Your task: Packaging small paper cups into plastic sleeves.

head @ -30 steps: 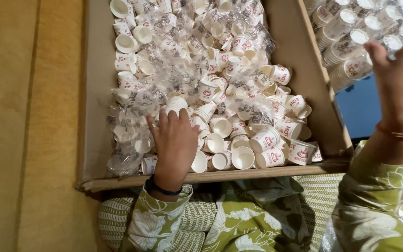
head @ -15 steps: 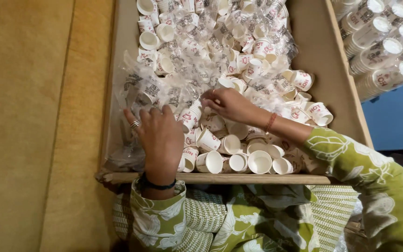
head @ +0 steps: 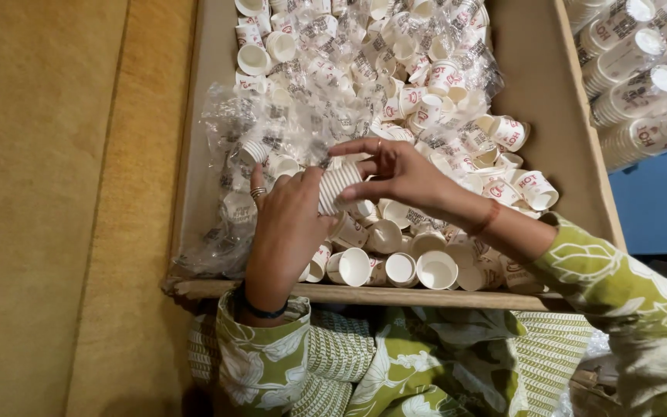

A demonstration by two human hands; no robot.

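Head view, your left hand: your left hand (head: 287,224) sits over the near part of the cardboard box (head: 210,85), fingers curled around a short stack of ribbed white paper cups (head: 340,185), gripping it from the left.
Head view, your right hand: your right hand (head: 395,174) meets the stack from the right, thumb and forefinger pinched on its end, the other fingers spread and lifted.
Where the stack is: held between both hands, just above the loose cups near the box's near edge, tilted on its side.
What has changed: a second ago your right hand was up and away at the far right, beyond the box's right wall, and your left lay flat on the cups; half a second ago both hands were down among them. Now they have come together on one stack.
What that means: you appear to be nesting or steadying cups into a stack, though I cannot tell whether a cup is going on or coming off.
Loose cups: loose paper cups (head: 434,270) lie mouth-up along the near edge, more piled toward the far end.
Wrappers: clear plastic wrappers (head: 225,123) are heaped by the left wall.
Beside the box: sleeved rows of cups (head: 634,69) lie past the right wall.
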